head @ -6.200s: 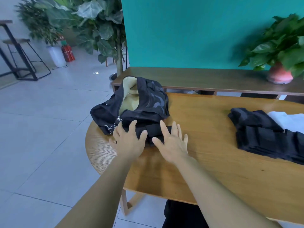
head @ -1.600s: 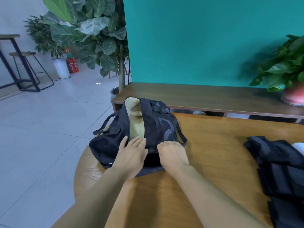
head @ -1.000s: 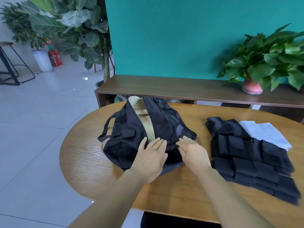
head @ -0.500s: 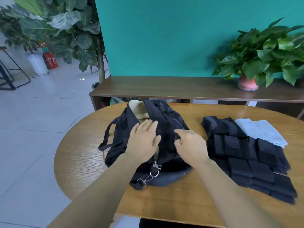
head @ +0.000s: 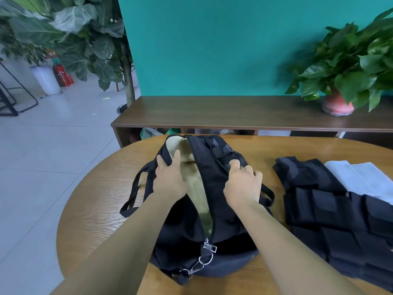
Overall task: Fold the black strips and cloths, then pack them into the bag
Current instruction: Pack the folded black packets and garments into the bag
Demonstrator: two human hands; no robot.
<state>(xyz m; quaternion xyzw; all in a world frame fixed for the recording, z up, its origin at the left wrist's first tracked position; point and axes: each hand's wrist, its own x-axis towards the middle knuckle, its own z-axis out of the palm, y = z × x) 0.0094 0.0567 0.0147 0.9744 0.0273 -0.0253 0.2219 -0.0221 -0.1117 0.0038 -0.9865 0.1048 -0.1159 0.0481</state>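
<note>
A black bag with a pale beige lining lies unzipped along its top on the round wooden table. My left hand grips the left edge of the opening, thumb inside against the lining. On the right flap, my right hand holds the fabric with curled fingers. The two sides are held apart. A pile of folded black strips and cloths lies to the right of the bag, untouched. Nothing of the bag's contents shows.
A white cloth lies behind the black pile. A dark wooden bench runs behind the table with a potted plant on it. A large leafy plant and tiled floor are to the left. A metal clip hangs at the bag's near end.
Both hands moved further along the bag and took hold of its two edges, spreading the opening wider so more beige lining shows. The camera moved closer.
</note>
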